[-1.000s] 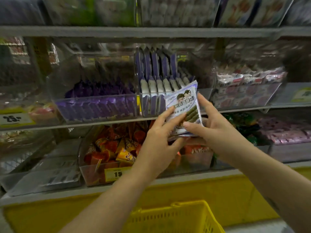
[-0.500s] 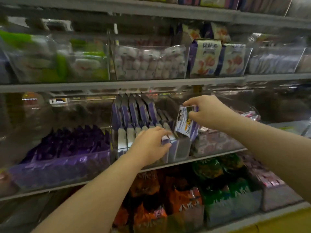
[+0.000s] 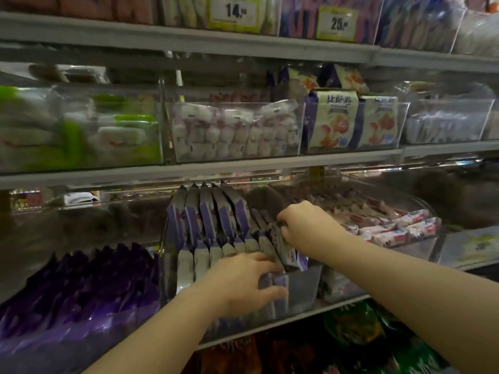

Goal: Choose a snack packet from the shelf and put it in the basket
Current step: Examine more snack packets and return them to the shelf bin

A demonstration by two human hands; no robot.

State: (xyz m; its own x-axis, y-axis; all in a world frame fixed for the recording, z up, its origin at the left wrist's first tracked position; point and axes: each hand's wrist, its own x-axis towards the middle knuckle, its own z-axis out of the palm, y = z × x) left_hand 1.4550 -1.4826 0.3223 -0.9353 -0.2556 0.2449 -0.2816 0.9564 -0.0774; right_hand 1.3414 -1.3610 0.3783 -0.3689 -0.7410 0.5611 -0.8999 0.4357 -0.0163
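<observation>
Snack packet (image 3: 293,256) | pinched beneath right hand (image 3: 307,225) | left hand (image 3: 243,282) spread, touching bin (image 3: 303,288)

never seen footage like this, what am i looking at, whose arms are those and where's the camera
There is no machine here. A person wears one wide-angle camera on the head, so you see their own two bare arms reaching out. In front are shop shelves stacked with snacks. The right hand grips a snack packet at the right end of a row of purple-and-white packets in the middle bin. The left hand rests spread on that row's front packets. No basket is in view.
</observation>
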